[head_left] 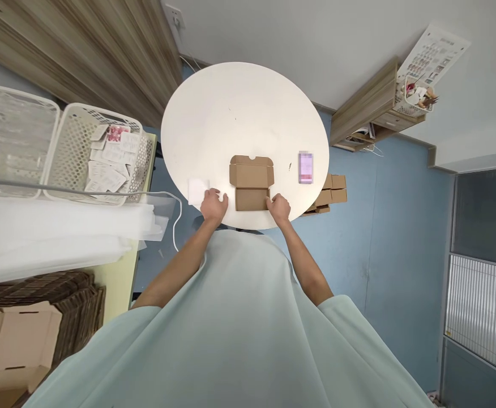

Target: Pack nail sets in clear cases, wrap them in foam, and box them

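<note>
- A round white table (239,107) is standing on a blue floor, with white mesh baskets (82,153) off to one side.
- A small brown cardboard box (251,184) is sitting near the table's front edge, lid open.
- The left hand (214,205) is resting loosely curled beside the box; the right hand (279,207) is touching its corner, gripping nothing.
- A one-sided push could be skewing the box, or nudging the pink phone (306,168) nearby.

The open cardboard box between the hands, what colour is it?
Plain brown open cardboard box, seen best in the head view.

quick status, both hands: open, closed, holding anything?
Left hand: on the cardboard box's left end, beside a white packet; grip cannot be told.
Right hand: on the box's right end; grip cannot be told.
</note>
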